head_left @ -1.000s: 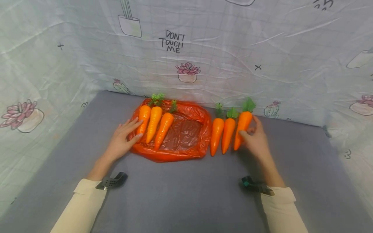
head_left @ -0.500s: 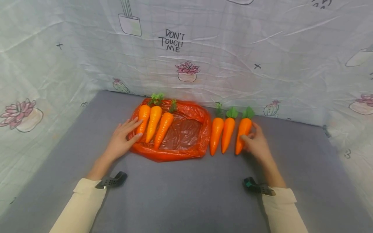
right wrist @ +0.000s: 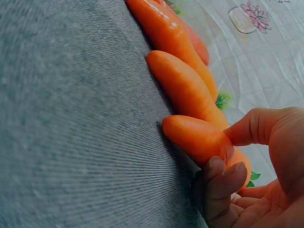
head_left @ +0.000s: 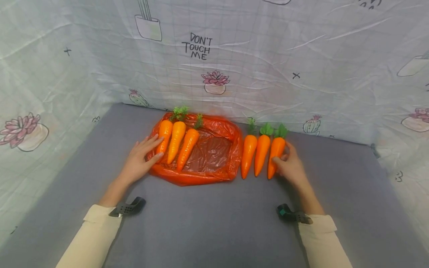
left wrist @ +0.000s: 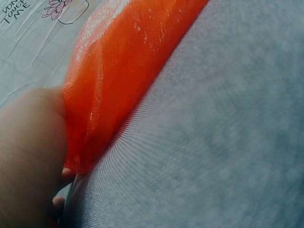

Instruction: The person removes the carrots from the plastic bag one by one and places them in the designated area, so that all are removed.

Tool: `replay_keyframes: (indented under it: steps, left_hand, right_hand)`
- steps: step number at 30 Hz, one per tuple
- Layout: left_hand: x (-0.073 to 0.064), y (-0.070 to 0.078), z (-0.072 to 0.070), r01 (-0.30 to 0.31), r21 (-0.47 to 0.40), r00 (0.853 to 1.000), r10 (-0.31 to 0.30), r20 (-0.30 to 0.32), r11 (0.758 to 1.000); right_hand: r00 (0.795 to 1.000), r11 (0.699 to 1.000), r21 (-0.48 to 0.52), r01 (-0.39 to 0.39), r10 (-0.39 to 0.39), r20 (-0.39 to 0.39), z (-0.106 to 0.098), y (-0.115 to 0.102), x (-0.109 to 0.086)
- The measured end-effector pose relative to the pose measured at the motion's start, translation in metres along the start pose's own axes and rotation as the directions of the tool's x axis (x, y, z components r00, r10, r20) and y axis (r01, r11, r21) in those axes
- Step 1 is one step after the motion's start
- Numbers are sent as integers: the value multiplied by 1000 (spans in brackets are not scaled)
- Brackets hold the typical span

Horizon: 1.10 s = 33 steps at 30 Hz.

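An orange-red plastic bag (head_left: 214,175), its mouth spread wide, lies on the grey surface in the head view. Three orange carrots rest in its left part: a left carrot (head_left: 165,132), a middle carrot (head_left: 176,142) and a right carrot (head_left: 188,149). My left hand (head_left: 136,162) rests at the bag's left edge, fingers extended towards the left carrot. Right of the bag lie a carrot (head_left: 248,154) and a second carrot (head_left: 262,154). My right hand (head_left: 291,163) pinches a third carrot (right wrist: 197,137) beside them, thumb on one side, fingers on the other.
A white printed cloth (head_left: 254,74) hangs behind and at both sides. The leafy carrot tops at the back reach close to it. Grey cloth (head_left: 207,223) covers the surface in front of the bag.
The right hand has brought its carrot down and then left, alongside the other two on the surface. The left hand and the bag keep their places.
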State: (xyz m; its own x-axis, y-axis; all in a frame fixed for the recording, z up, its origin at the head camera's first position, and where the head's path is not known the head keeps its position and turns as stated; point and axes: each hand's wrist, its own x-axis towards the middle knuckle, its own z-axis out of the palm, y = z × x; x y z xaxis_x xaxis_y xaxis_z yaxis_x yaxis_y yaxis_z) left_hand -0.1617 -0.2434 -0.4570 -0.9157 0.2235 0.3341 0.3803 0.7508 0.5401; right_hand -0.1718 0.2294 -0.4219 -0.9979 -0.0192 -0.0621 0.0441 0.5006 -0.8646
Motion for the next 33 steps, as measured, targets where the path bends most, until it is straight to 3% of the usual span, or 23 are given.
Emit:
replay_keyframes:
  steps: [7,16,33]
  left_hand:
    - [0,0,0,0,-3,1000,0,-4,1000]
    - [-1,1,-1,5,-8,1000,-5,-1,1000]
    - [-1,4,-3,-1,-20,1000,1,0,1000]
  right_hand:
    - [999,999,3,51,-52,10,5,2,1]
    - [997,988,-141,-56,49,-58,2,2,2]
    - [996,986,-147,-76,71,-45,0,-1,1]
